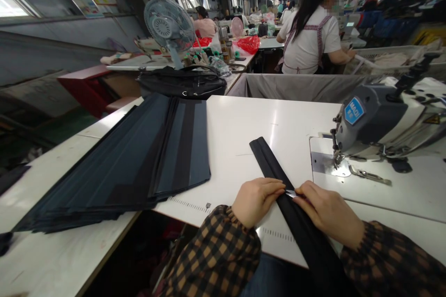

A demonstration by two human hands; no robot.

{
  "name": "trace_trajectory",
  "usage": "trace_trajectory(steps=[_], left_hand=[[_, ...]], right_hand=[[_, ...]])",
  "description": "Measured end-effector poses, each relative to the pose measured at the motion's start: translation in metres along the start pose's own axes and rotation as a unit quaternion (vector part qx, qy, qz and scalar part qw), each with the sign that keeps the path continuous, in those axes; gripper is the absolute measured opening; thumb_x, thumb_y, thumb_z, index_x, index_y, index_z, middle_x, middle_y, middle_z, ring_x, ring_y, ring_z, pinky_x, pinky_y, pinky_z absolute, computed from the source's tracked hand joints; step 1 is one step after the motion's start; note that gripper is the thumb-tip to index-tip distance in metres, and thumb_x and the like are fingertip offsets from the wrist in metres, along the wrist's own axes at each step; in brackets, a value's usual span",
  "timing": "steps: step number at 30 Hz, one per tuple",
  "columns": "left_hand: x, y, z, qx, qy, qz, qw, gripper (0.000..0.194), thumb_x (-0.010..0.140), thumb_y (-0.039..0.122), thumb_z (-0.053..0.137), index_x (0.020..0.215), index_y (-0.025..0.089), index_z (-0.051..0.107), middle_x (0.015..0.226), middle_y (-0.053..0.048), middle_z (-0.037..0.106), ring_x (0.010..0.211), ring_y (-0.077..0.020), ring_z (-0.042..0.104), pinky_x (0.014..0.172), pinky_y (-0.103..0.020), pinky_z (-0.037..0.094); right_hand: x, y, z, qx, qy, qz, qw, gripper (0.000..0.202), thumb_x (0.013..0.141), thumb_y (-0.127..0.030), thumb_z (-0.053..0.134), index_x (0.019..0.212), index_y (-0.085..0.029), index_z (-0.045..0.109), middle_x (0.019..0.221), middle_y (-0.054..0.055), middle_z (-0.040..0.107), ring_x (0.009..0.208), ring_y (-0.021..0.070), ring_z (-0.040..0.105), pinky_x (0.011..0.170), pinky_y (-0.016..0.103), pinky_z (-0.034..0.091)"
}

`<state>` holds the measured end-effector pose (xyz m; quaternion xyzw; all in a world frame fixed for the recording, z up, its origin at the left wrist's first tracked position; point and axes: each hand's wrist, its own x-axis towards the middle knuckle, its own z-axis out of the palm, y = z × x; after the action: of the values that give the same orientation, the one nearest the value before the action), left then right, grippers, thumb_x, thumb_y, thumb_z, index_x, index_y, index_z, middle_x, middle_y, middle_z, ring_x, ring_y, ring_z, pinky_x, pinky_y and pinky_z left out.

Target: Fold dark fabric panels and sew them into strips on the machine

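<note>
A long, folded black fabric strip [270, 161] lies slantwise across the white sewing table, its near end running down over the front edge. My left hand [257, 199] is closed, thumb and fingertips pinching the strip at its left edge. In the closed fingers of my right hand [329, 211] are small thread snips [290, 193]. Their silver pointed blades reach the fabric right beside my left fingertips; the handles are hidden in the hand. Both forearms wear checked sleeves.
A fanned stack of dark blue fabric panels [139, 148] covers the left of the table [237, 120]. At the right stands a sewing machine [372, 111]. Behind are a black bag [181, 81], a fan [167, 25], a grey cloth-lined bin [289, 87] and a co-worker [310, 32] facing away.
</note>
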<state>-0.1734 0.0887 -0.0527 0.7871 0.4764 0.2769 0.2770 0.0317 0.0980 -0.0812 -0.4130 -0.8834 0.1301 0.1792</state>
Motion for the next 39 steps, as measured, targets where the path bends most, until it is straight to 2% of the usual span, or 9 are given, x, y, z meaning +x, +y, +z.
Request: trace_trajectory(steps=[3,6,9,12,15,20,27,33,39], left_hand=[[-0.003,0.003,-0.005,-0.009,-0.033,0.001,0.999,0.029,0.087,0.029,0.041,0.108,0.023,0.059,0.112,-0.005,0.059,0.104,-0.0189,0.051,0.093,-0.034,0.038],[-0.002,0.008,-0.007,-0.069,-0.032,-0.012,0.997,0.031,0.088,0.031,0.036,0.107,0.023,0.059,0.111,-0.005,0.058,0.103,-0.0181,0.050,0.093,-0.033,0.036],[0.002,0.011,-0.002,-0.178,-0.009,-0.049,0.983,0.041,0.090,0.036,0.027,0.077,0.017,0.060,0.090,-0.006,0.060,0.086,-0.0163,0.053,0.084,-0.030,0.040],[0.007,0.010,0.009,-0.278,0.004,-0.103,0.955,0.046,0.090,0.043,0.021,0.057,0.018,0.042,0.065,-0.002,0.050,0.064,-0.0132,0.050,0.069,-0.027,0.042],[0.009,0.009,0.018,-0.311,0.002,-0.112,0.944,0.042,0.089,0.044,0.024,0.058,0.019,0.038,0.063,0.000,0.048,0.063,-0.0127,0.049,0.068,-0.026,0.040],[0.006,0.012,0.022,-0.303,0.014,-0.102,0.948,0.039,0.089,0.042,0.029,0.063,0.018,0.045,0.069,0.000,0.048,0.068,-0.0128,0.049,0.071,-0.026,0.039],[-0.001,0.006,0.019,-0.433,0.084,-0.110,0.891,0.040,0.089,0.040,0.029,0.056,0.018,0.036,0.070,-0.001,0.046,0.068,-0.0131,0.050,0.070,-0.028,0.040],[-0.003,0.005,0.022,-0.409,0.058,-0.108,0.904,0.036,0.089,0.039,0.031,0.064,0.017,0.044,0.073,-0.002,0.049,0.074,-0.0148,0.050,0.075,-0.029,0.039],[-0.002,0.003,0.023,-0.415,0.057,-0.102,0.902,0.036,0.091,0.037,0.027,0.068,0.016,0.045,0.074,-0.002,0.048,0.076,-0.0151,0.048,0.077,-0.030,0.038]], right_hand=[[0.000,0.001,-0.001,0.000,-0.002,-0.013,1.000,0.018,0.089,-0.030,0.035,0.086,-0.019,0.049,0.082,0.003,0.057,0.073,0.0136,0.058,0.064,0.025,0.045],[0.000,0.003,-0.001,-0.001,0.008,-0.030,1.000,0.019,0.089,-0.030,0.035,0.086,-0.019,0.050,0.081,0.003,0.057,0.072,0.0130,0.058,0.063,0.024,0.045],[0.000,0.004,0.001,0.001,0.010,-0.037,0.999,0.019,0.089,-0.030,0.036,0.087,-0.019,0.051,0.081,0.003,0.057,0.071,0.0127,0.058,0.062,0.024,0.045],[0.001,0.004,0.001,0.005,0.001,-0.041,0.999,0.018,0.089,-0.029,0.036,0.088,-0.019,0.051,0.082,0.003,0.057,0.072,0.0130,0.058,0.063,0.024,0.044],[0.004,0.002,0.001,0.011,-0.006,-0.037,0.999,0.018,0.089,-0.028,0.035,0.087,-0.019,0.050,0.082,0.003,0.057,0.073,0.0134,0.057,0.063,0.024,0.043],[0.008,0.000,0.000,0.017,0.000,-0.035,0.999,0.019,0.089,-0.029,0.035,0.083,-0.019,0.050,0.076,0.001,0.057,0.066,0.0124,0.056,0.057,0.024,0.040],[-0.001,0.002,-0.009,0.077,0.005,0.011,0.997,0.017,0.088,-0.031,0.038,0.089,-0.020,0.051,0.081,0.000,0.058,0.069,0.0114,0.057,0.062,0.024,0.042],[0.000,-0.003,-0.008,0.083,-0.008,0.011,0.996,0.016,0.088,-0.030,0.037,0.087,-0.020,0.050,0.081,0.000,0.057,0.070,0.0123,0.056,0.061,0.025,0.041],[0.001,-0.004,-0.009,0.108,-0.024,0.033,0.993,0.015,0.088,-0.032,0.038,0.088,-0.021,0.047,0.082,-0.001,0.055,0.074,0.0128,0.055,0.064,0.026,0.039]])
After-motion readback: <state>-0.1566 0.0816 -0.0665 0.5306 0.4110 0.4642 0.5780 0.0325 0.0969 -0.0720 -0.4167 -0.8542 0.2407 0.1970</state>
